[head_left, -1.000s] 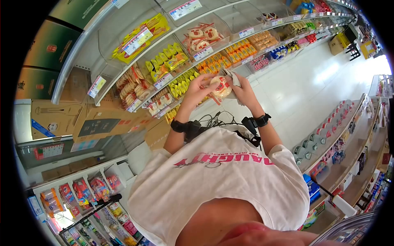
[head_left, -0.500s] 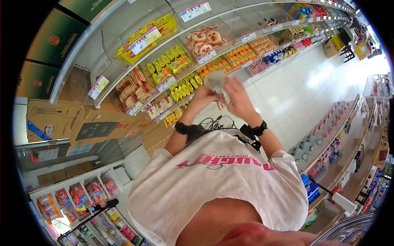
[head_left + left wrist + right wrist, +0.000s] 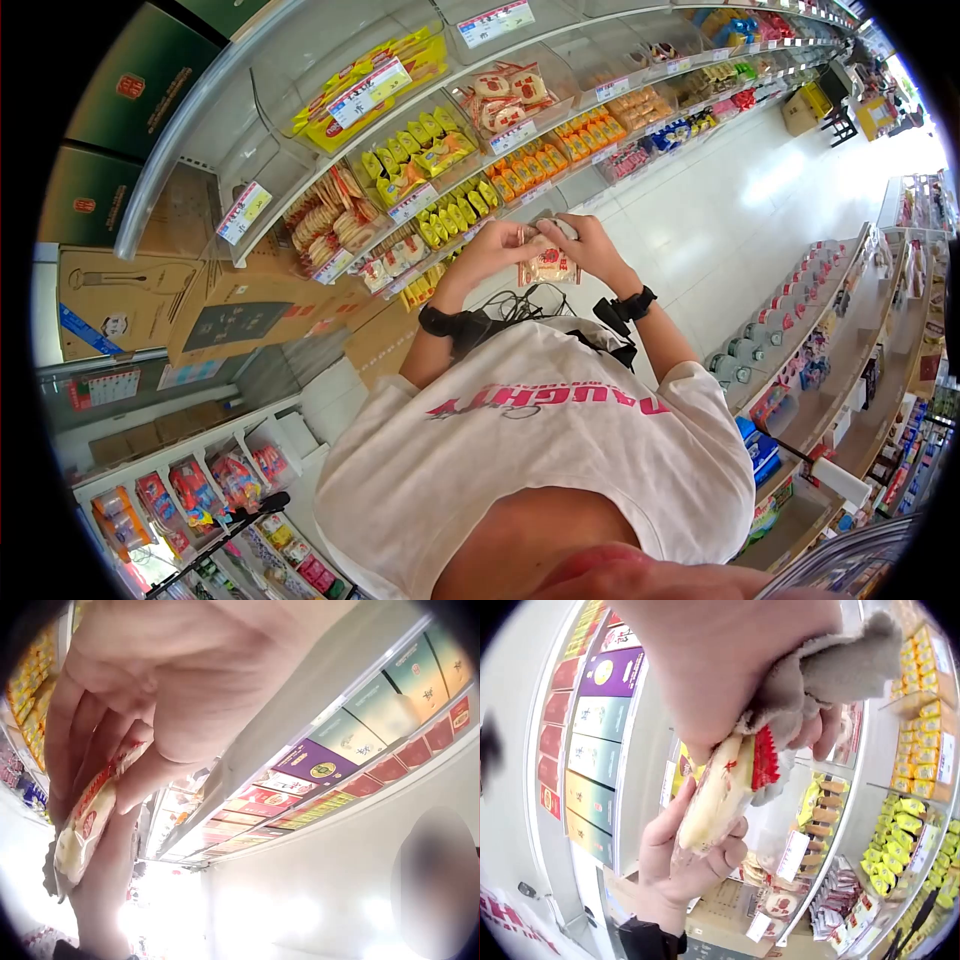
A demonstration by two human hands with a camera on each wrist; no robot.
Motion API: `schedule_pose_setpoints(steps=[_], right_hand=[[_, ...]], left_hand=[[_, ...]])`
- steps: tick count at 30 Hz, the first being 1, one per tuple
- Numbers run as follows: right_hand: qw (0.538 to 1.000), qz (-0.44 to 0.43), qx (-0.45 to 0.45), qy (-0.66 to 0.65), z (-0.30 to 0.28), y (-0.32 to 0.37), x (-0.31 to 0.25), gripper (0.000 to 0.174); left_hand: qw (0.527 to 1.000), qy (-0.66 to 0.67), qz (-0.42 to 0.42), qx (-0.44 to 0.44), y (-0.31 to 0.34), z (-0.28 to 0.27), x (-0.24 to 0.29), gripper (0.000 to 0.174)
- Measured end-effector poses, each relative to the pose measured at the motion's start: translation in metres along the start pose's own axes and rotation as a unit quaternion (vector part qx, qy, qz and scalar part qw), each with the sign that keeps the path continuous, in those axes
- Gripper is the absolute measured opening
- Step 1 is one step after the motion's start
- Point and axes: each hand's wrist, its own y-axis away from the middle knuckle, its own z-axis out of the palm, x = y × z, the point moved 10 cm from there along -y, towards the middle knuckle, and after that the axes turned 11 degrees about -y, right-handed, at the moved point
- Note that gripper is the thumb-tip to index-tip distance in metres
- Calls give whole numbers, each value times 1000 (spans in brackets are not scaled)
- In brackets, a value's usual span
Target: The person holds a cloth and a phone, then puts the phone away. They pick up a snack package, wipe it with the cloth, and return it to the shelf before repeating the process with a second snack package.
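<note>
A clear, red-printed snack packet (image 3: 550,264) hangs between both hands over the aisle. My left hand (image 3: 488,252) pinches its left upper side; in the left wrist view, the thumb and fingers of that hand (image 3: 195,682) grip the packet (image 3: 88,825). My right hand (image 3: 598,252) holds a grey cloth (image 3: 552,228) against the packet's top. The right wrist view has the cloth (image 3: 847,671) bunched under the right hand (image 3: 720,660), beside the packet's red end, while left fingers (image 3: 676,825) hold the packet (image 3: 714,799) from the other side.
Shelf bins ahead hold yellow packets (image 3: 432,150), red-printed packets (image 3: 505,97) and orange packets (image 3: 590,135). Cardboard boxes (image 3: 125,290) stand at the left. Another goods shelf (image 3: 850,385) runs along the right, beyond the pale floor (image 3: 690,215). Cables (image 3: 520,303) lie by the shirt.
Both hands have come a little lower, closer to the shirt. The packet, largely covered by the cloth and blurred hands half a second ago, shows again below the cloth.
</note>
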Motion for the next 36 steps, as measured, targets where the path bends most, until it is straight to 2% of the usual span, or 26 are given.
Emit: schedule_pose_setpoints(steps=[3, 6, 9, 10, 11, 13, 14, 16, 17, 18, 21, 22, 23, 25, 26, 27, 28, 30, 32, 35, 36], right_hand=[[998, -9, -17, 54, 10, -4, -4, 31], [994, -56, 65, 65, 8, -11, -9, 28], [971, -29, 238, -21, -16, -17, -9, 29], [972, -49, 229, -16, -11, -19, -20, 29], [974, -110, 192, 49, 1, -20, -41, 28], [953, -221, 110, 176, 36, -15, -73, 25], [948, -233, 95, 194, 50, -12, -78, 24], [937, -258, 63, 228, 79, -3, -88, 24], [936, -262, 43, 229, 83, 0, -93, 24], [935, -268, 22, 230, 85, 2, -99, 24], [938, -300, -35, 170, 86, 4, -99, 21], [939, -312, -51, 138, 84, 6, -96, 20], [957, -262, -53, 115, 76, 2, -84, 19], [983, -162, -52, 71, 52, -5, -57, 17], [993, -106, -3, 49, 30, -8, -34, 23], [997, 12, 63, -42, 10, -13, -12, 27], [975, 129, 126, -132, -7, -11, 6, 30], [933, 195, 170, -251, -19, -12, 39, 37], [933, 98, 138, -317, -19, -28, 72, 43], [923, 117, 74, -360, 5, -44, 56, 41], [964, 104, 31, -242, 4, -56, 60, 39]], left_hand=[[999, 32, -10, -7, 11, -5, -7, 27], [997, 76, -8, 25, 21, -20, -19, 27], [992, 91, -39, 75, 29, -41, -45, 28], [987, 111, -65, 101, 32, -45, -50, 28], [979, 131, -91, 127, 34, -48, -56, 28], [963, 250, -18, 98, 26, -40, -53, 32], [947, 308, 18, 83, 21, -38, -50, 34], [887, 459, -16, 46, 14, -39, -58, 40], [848, 528, -32, 29, 12, -39, -59, 43], [839, 541, -25, 56, 19, -42, -46, 51], [827, 560, -11, 46, 11, -51, -69, 53], [823, 567, 15, 24, 11, -51, -71, 42], [845, 530, 3, 66, 8, -54, -84, 38], [881, 449, -18, 147, 9, -56, -72, 31], [882, 453, 14, 125, 6, -58, -76, 27], [890, 437, 18, 132, 7, -59, -69, 27], [896, 421, 21, 140, 9, -61, -56, 27], [919, 356, 30, 164, 6, -65, -40, 28], [947, 253, 38, 196, -1, -69, -30, 29], [970, 106, 38, 216, -20, -71, -19, 31], [968, 117, 2, 224, -26, -72, -23, 31]])
